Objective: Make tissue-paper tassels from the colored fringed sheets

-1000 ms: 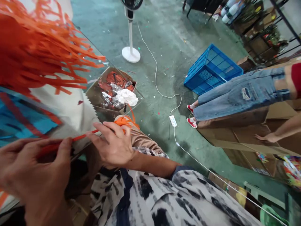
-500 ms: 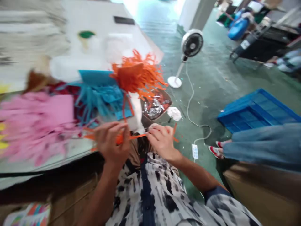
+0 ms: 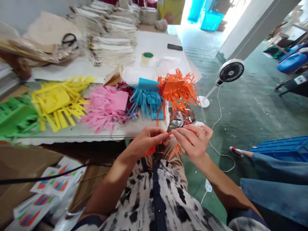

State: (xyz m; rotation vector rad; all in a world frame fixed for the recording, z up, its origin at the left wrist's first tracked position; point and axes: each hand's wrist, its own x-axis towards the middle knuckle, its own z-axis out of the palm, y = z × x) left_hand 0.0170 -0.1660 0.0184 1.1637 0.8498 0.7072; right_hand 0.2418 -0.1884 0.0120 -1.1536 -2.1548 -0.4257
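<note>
Over my lap, my left hand (image 3: 151, 138) pinches an orange fringed strip (image 3: 151, 150), part of which hangs below the fingers. My right hand (image 3: 193, 139) is closed on the strip's other side, with orange ends (image 3: 176, 150) dangling under it. A short orange piece spans the small gap between the two hands. Just beyond them on the table edge lie an orange fringed bundle (image 3: 176, 88) and a blue one (image 3: 148, 101). To their left are pink (image 3: 108, 104), yellow (image 3: 57, 99) and green (image 3: 15, 117) fringed bundles.
White table (image 3: 156, 41) with stacked cream cloth (image 3: 114, 41), a green-topped tub (image 3: 147, 57) and a dark flat object (image 3: 175, 47). A fan (image 3: 231, 71) stands at right, its cord (image 3: 220, 115) on the floor. A person's jeans (image 3: 276, 183) and a blue crate (image 3: 284, 147) are at right.
The camera view has turned left and up, bringing the yellow and green bundles into sight. Both hands still hold the orange strip; they have come closer together.
</note>
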